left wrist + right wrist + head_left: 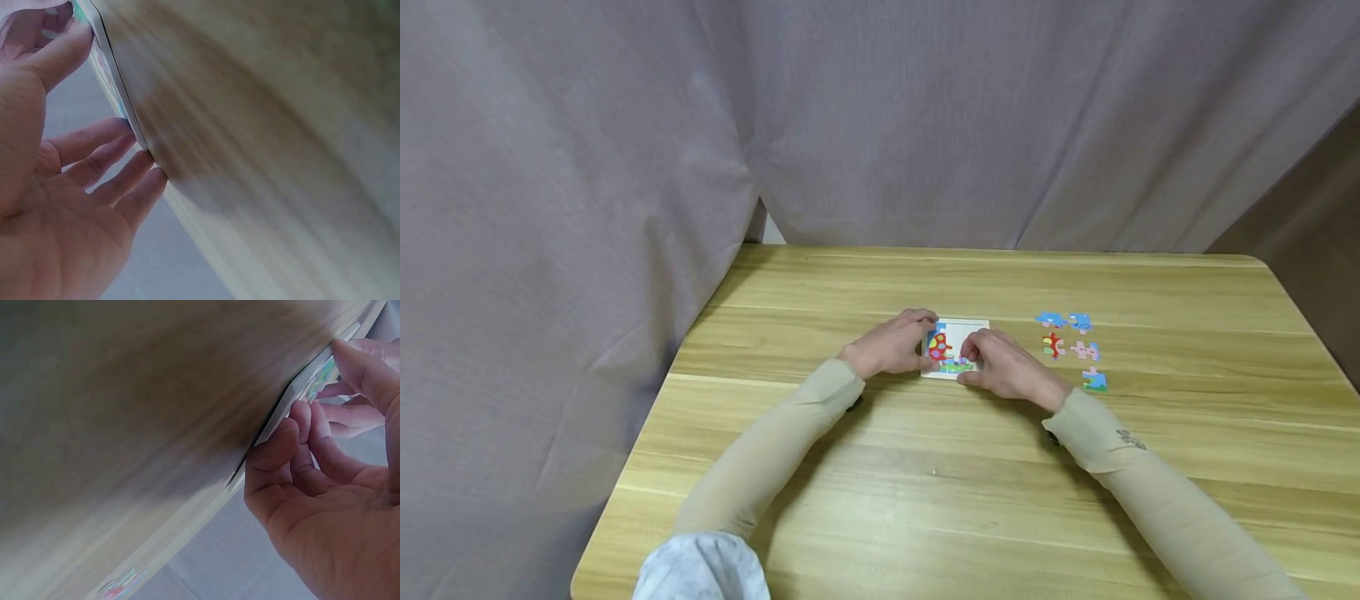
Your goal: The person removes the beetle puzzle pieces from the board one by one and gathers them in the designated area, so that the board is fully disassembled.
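Note:
A small white-rimmed puzzle tray [967,321] lies flat on the table between the two hands. Red, blue and green picture pieces [938,343] fill its left side and lower edge, and part of its white base shows. My left hand [895,343] holds the tray's left side, fingertips at the far corner and thumb at the near one. From the other side, my right hand [1007,367] grips the tray, its thumb at the near edge and curled fingers over the right side. Any piece beneath those fingers is hidden. In the left wrist view, fingertips touch the tray rim [119,81].
Right of the tray lie several loose jigsaw pieces: blue ones [1080,322], a red one [1054,345], a pink one [1086,351] and a blue-green one [1095,380]. A grey curtain [895,125] hangs behind the wooden table [925,500].

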### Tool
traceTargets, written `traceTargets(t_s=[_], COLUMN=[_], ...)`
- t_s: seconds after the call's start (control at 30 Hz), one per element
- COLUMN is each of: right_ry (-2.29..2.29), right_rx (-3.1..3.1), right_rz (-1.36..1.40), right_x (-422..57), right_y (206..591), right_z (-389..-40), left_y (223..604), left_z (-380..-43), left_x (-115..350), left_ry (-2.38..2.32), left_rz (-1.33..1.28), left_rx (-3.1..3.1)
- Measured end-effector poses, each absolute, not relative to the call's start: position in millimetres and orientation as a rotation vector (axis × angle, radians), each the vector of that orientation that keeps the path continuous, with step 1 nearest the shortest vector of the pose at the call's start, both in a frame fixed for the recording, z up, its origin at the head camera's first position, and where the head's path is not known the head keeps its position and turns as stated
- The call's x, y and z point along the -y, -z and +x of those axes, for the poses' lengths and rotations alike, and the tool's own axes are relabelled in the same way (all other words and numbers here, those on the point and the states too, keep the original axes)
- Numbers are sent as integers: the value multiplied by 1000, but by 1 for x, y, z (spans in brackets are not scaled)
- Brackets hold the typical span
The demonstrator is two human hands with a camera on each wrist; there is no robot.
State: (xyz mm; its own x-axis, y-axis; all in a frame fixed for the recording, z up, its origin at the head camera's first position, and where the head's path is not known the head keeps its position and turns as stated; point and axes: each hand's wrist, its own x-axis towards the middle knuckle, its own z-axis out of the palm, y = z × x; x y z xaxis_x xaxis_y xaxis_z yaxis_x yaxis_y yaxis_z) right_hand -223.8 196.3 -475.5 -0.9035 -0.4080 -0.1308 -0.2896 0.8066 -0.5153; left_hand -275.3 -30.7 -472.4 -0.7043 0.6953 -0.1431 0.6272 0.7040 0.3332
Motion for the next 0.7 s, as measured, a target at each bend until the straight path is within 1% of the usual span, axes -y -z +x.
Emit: traceTargets(t_s=[0.33,0.7], right_ry=[793,788], right_rx=[-2763,-2803], right_rz=[-538,-610], right_x=[-194,-195], right_y=[473,472], right_z=[-221,-221], left_y=[473,473], left_z=[-276,-275], left_x=[30,30], left_ry=[-390,-380], left_rz=[1039,1032], left_rx=[-2653,-2659])
